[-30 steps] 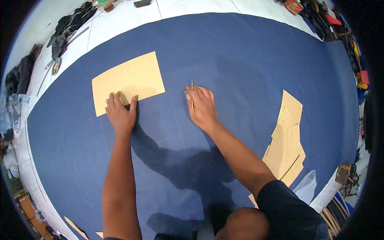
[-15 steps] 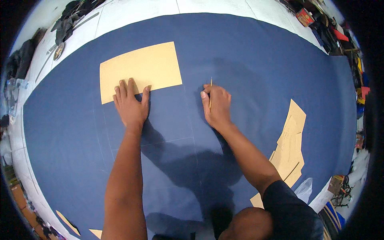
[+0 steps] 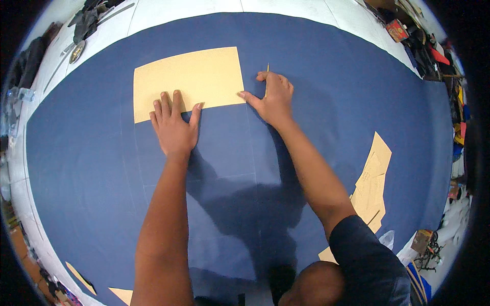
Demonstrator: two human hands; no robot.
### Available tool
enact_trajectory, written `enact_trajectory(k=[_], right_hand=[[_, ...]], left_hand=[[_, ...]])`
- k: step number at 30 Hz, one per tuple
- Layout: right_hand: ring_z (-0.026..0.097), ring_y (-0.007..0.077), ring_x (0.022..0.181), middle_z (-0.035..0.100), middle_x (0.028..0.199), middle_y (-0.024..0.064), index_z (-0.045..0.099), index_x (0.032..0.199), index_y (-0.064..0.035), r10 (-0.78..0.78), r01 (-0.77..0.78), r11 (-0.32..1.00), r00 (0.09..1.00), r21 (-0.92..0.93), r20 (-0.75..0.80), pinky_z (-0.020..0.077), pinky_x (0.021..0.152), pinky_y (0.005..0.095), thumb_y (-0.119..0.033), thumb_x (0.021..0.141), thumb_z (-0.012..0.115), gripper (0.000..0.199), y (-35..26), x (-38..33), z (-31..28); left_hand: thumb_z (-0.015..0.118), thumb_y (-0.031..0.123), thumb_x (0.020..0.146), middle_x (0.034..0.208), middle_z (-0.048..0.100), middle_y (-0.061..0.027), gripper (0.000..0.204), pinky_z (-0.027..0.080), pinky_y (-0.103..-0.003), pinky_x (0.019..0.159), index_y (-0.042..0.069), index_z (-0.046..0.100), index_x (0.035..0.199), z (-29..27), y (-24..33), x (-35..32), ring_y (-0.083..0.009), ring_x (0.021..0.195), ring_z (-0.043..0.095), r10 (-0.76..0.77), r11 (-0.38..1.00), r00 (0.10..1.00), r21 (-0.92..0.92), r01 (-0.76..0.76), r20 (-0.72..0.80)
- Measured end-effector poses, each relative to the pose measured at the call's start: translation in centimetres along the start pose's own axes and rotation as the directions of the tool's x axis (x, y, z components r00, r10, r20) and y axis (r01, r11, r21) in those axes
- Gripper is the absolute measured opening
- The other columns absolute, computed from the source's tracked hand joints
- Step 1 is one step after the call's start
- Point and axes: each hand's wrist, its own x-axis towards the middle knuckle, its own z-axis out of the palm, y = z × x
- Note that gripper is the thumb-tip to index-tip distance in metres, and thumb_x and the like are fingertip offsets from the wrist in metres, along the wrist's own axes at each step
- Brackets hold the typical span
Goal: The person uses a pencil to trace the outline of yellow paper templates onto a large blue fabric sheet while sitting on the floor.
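Observation:
A tan rectangular card pattern piece (image 3: pixel 204 76) lies flat on a wide spread of dark blue fabric (image 3: pixel 92 168). Fingers spread, my left hand (image 3: pixel 175 125) presses on the card's near edge, left of its middle. My right hand (image 3: pixel 275 97) is just past the card's right edge and grips a thin, pencil-like marking stick (image 3: pixel 268 69), its tip pointing away from me. The right thumb reaches out to the card's near right corner. Faint pale lines run over the fabric below the card.
Several more tan card pieces (image 3: pixel 372 186) lie overlapped at the right, by my right forearm. A clear plastic bag (image 3: pixel 388 239) sits near them. Another card piece (image 3: pixel 121 294) shows at the lower left. Mixed clutter (image 3: pixel 434 48) lines the white floor (image 3: pixel 178 9) beyond the fabric.
My right hand has moved forward and its thumb has come out to the card's corner. The card and my left hand appear slightly farther right and up in the picture, which has shifted.

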Motion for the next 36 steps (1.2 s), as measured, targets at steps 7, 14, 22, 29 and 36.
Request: enact_trajectory(k=[7, 14, 22, 29, 36], right_hand=[[0.054, 0.0322, 0.118, 0.064, 0.114, 0.01, 0.06, 0.116, -0.0089, 0.033, -0.032, 0.999, 0.999, -0.004, 0.04, 0.0337, 0.105, 0.0487, -0.045, 0.073, 0.087, 0.062, -0.15, 0.1, -0.54], [0.054, 0.0318, 0.12, 0.065, 0.115, 0.0094, 0.06, 0.116, -0.0092, 0.047, -0.048, 0.999, 0.998, 0.011, 0.052, 0.0331, 0.106, 0.0484, -0.045, 0.072, 0.088, 0.063, -0.13, 0.17, -0.54], [0.054, 0.0319, 0.121, 0.065, 0.116, 0.0091, 0.061, 0.117, -0.0088, 0.057, -0.057, 0.998, 0.996, -0.004, 0.062, 0.0329, 0.107, 0.048, -0.044, 0.07, 0.089, 0.065, -0.13, 0.23, -0.49], [0.055, 0.031, 0.121, 0.065, 0.116, 0.009, 0.062, 0.116, -0.0089, 0.073, -0.072, 0.997, 0.996, -0.017, 0.059, 0.0332, 0.107, 0.0478, -0.045, 0.07, 0.089, 0.065, -0.16, 0.24, -0.66], [0.056, 0.0285, 0.118, 0.066, 0.116, 0.0064, 0.062, 0.117, -0.0089, 0.04, -0.037, 0.997, 0.999, -0.069, 0.036, 0.0358, 0.105, 0.0465, -0.045, 0.071, 0.089, 0.065, -0.2, 0.36, -0.51]], left_hand=[[0.054, 0.058, 0.097, 0.161, 0.035, -0.0198, 0.07, 0.015, -0.057, 0.124, 0.015, 0.046, 0.152, 0.06, 0.41, -0.02, -0.0402, 0.151, 0.027, -0.011, 0.999, 1.0, -0.048, 0.012, 0.013], [0.055, 0.058, 0.098, 0.161, 0.035, -0.0198, 0.069, 0.015, -0.059, 0.124, 0.015, 0.047, 0.152, -0.05, 0.31, 0.07, -0.0417, 0.151, 0.027, -0.018, 0.998, 1.0, -0.057, 0.019, 0.025], [0.053, 0.058, 0.098, 0.161, 0.035, -0.0196, 0.068, 0.014, -0.06, 0.123, 0.016, 0.048, 0.151, -0.03, 0.13, 0.07, -0.0423, 0.151, 0.026, -0.006, 0.998, 1.0, -0.058, 0.007, 0.015], [0.053, 0.059, 0.097, 0.161, 0.037, -0.019, 0.069, 0.014, -0.059, 0.124, 0.016, 0.048, 0.151, 0.17, 0.16, 0.05, -0.0416, 0.151, 0.027, 0.003, 0.999, 1.0, -0.045, -0.003, 0.0], [0.054, 0.058, 0.097, 0.16, 0.036, -0.0219, 0.071, 0.016, -0.062, 0.122, 0.012, 0.049, 0.15, 0.44, -0.12, 0.04, -0.0445, 0.15, 0.029, 0.002, 0.995, 0.999, -0.099, -0.006, -0.038]])
